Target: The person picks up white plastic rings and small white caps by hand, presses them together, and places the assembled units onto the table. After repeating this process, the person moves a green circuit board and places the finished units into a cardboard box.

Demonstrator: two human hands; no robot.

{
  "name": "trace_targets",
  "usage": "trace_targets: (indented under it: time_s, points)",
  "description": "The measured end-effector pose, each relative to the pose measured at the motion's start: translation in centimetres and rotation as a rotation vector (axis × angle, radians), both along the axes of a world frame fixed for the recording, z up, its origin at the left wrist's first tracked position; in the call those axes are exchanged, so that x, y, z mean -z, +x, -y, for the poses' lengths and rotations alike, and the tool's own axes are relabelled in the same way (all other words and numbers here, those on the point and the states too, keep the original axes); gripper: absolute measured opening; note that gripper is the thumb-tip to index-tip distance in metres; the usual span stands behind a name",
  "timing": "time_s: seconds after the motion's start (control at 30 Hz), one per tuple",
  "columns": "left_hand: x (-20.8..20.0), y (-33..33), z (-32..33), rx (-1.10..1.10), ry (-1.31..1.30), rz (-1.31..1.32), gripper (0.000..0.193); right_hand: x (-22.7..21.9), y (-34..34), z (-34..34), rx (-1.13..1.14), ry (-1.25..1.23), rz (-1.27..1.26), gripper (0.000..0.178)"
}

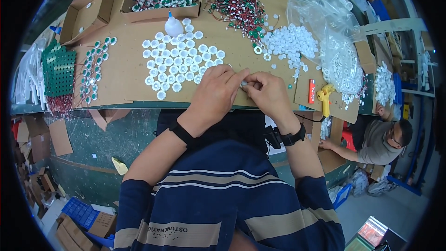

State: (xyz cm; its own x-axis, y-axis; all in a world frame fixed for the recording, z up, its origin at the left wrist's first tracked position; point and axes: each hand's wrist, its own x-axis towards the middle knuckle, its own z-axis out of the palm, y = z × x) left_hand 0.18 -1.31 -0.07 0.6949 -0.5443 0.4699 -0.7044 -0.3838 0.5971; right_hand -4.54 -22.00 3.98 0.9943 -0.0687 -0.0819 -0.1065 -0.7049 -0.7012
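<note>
My two hands meet at the front edge of the cardboard-covered table (125,83). Between the fingertips of my right hand (269,94) is a small whitish piece (244,83), mostly covered by the fingers. My left hand (214,92) is closed, its fingertips pressed up against the same spot; what they grip is hidden. Just beyond the left hand, many round white caps (173,69) lie spread in loose rows. Behind them stands a white squeeze bottle (173,27) with a blue tip. Small white discs (290,42) form a heap beyond my right hand.
A cardboard box (162,15) of wired green-and-white discs stands at the back, beside a tangle of red wires (239,7). Wired discs (96,62) and green boards (59,67) lie left. At right are a red lighter (311,91), yellow glue gun (325,95) and a seated person (378,142).
</note>
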Motion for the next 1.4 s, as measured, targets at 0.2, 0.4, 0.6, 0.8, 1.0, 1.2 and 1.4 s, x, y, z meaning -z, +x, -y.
trace_targets:
  time_s: [0.2,0.4,0.6,0.8,1.0,1.2,1.4]
  points:
    - [-0.1,0.0,0.0,0.002,-0.013,0.006,0.056,0.4,0.0,0.0,0.059,0.088,-0.067,0.018]
    - [-0.2,0.0,0.0,0.000,-0.009,0.005,0.056,0.2,0.1,-0.1,0.033,0.052,-0.025,0.015]
    - [-0.2,0.0,0.0,0.005,-0.008,-0.001,0.056,-0.2,0.1,-0.4,0.023,-0.010,0.001,0.016]
    - [-0.2,0.0,0.0,-0.001,-0.014,0.017,0.056,-0.1,0.2,-0.5,-0.001,-0.086,0.015,0.018]
    - [-0.2,0.0,-0.1,0.009,-0.004,0.000,0.057,-0.3,0.2,-0.5,-0.017,-0.130,0.049,0.016]
    - [-0.2,0.0,-0.1,0.008,-0.004,0.000,0.056,-0.6,0.3,-0.8,-0.049,-0.202,0.063,0.016]
    - [-0.1,0.0,-0.1,0.003,-0.011,0.008,0.054,-1.0,1.0,-0.5,-0.141,-0.270,0.090,0.017]
